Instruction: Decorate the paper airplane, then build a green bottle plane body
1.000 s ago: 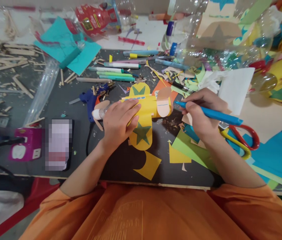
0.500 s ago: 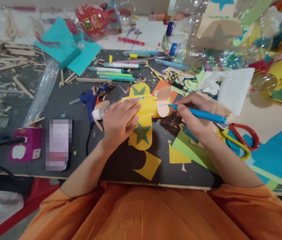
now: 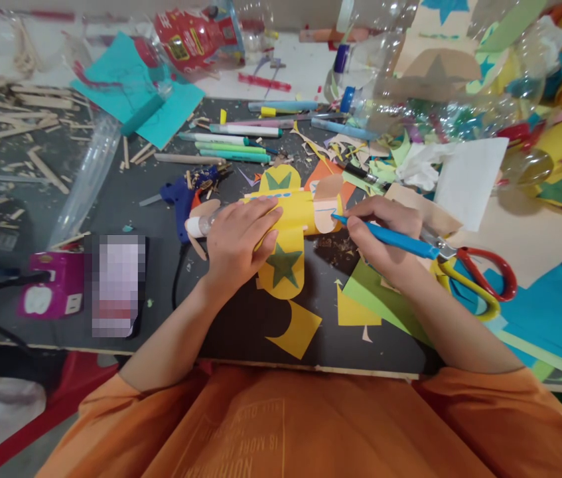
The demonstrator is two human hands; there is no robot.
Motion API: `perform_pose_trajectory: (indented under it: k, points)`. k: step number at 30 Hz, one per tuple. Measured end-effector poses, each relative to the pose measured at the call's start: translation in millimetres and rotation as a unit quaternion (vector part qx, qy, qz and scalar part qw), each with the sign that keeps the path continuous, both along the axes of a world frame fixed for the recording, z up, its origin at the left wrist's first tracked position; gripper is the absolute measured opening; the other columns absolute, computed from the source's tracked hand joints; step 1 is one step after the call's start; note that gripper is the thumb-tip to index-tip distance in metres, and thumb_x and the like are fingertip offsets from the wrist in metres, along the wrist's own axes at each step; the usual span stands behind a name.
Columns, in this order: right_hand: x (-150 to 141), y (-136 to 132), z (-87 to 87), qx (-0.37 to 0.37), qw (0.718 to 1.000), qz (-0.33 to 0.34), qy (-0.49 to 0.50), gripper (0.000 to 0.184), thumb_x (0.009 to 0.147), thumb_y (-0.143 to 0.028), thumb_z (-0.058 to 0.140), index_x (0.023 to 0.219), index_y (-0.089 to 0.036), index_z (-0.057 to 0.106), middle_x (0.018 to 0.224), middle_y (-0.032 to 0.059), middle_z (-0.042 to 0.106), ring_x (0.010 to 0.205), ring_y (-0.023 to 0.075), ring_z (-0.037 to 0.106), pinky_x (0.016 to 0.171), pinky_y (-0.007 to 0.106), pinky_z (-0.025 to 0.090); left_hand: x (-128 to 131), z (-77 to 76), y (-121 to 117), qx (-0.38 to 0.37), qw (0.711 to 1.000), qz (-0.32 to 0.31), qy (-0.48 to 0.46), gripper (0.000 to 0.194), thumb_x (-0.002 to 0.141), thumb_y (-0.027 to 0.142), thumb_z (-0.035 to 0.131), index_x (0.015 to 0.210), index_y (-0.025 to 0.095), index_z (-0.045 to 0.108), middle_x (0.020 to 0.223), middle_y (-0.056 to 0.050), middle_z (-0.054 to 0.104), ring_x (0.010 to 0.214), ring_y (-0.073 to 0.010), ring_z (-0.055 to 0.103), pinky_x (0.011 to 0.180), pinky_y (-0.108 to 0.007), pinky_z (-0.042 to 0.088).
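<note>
A toy plane (image 3: 296, 211), made from a plastic bottle wrapped in yellow paper, lies on the dark table. Its rounded yellow wings carry green stars, and a pale propeller sits by the white cap at its left end. My left hand (image 3: 241, 238) rests over the plane's body, fingers wrapped on it and holding it down. In my right hand (image 3: 385, 229) is a blue marker (image 3: 393, 240), pinched like a pen. The marker's tip touches the pale paper tail piece (image 3: 327, 217), where thin blue lines show.
Red and yellow scissors (image 3: 484, 272) lie right of my right hand. Behind the plane are several markers (image 3: 233, 151) and a blue glue gun (image 3: 181, 202). A phone (image 3: 120, 285) and a magenta charger box (image 3: 54, 285) sit at left; clear bottles (image 3: 440, 106) stand back right.
My right hand has moved left with the blue marker, bringing its tip onto the tail piece. A slanting blue stroke has joined the first line. My left hand has stayed in place.
</note>
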State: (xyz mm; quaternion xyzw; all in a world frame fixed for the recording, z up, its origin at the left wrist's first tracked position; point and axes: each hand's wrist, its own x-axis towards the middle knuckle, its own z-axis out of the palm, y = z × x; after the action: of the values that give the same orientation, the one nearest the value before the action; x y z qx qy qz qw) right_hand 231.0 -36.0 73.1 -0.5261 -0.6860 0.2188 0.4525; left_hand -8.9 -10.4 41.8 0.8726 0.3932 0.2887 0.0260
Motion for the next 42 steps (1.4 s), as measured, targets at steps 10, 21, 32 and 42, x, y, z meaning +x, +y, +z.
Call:
perform_pose_trajectory:
  k: [10,21,32,42]
  points:
    - [-2,-2,2.3,0.018,0.998,0.033,-0.056,0.016,0.083,-0.02,0.055,0.069,-0.024,0.06,0.062,0.0004,0.067,0.053,0.0147,0.06,0.051,0.028,0.046,1,-2.3,1,0.015,1.0,0.0,-0.001,0.031,0.097,0.026,0.042,0.114,0.021,0.067,0.12,-0.008,0.073,0.113,-0.0229,0.068,0.095,-0.04,0.05]
    - [-5,-4,0.4,0.01,0.993,0.066,-0.098,0.015,0.084,-0.02,0.055,0.07,-0.025,0.059,0.062,0.001,0.067,0.055,0.0157,0.062,0.052,0.028,0.047,1,-0.9,0,-0.022,0.999,0.022,0.016,0.033,0.097,0.029,0.041,0.115,0.024,0.069,0.121,-0.006,0.073,0.113,-0.024,0.067,0.098,-0.043,0.05]
    - [-1,-1,-4.6,-0.037,0.994,0.013,0.106,0.011,0.087,-0.033,0.065,0.084,-0.022,0.066,0.073,-0.0004,0.071,0.061,0.0137,0.065,0.053,0.026,0.051,2,-1.9,0,0.01,1.0,0.016,0.004,0.031,0.097,0.027,0.042,0.114,0.023,0.068,0.12,-0.007,0.074,0.112,-0.023,0.069,0.097,-0.041,0.051]
    - [-5,3,-7.2,-0.034,0.996,-0.012,0.076,0.014,0.089,-0.034,0.065,0.084,-0.022,0.069,0.072,0.0001,0.071,0.062,0.0136,0.065,0.055,0.026,0.053,0,-0.8,0,-0.013,1.0,0.009,0.008,0.033,0.098,0.029,0.041,0.118,0.023,0.067,0.123,-0.006,0.072,0.114,-0.0234,0.067,0.098,-0.041,0.049]
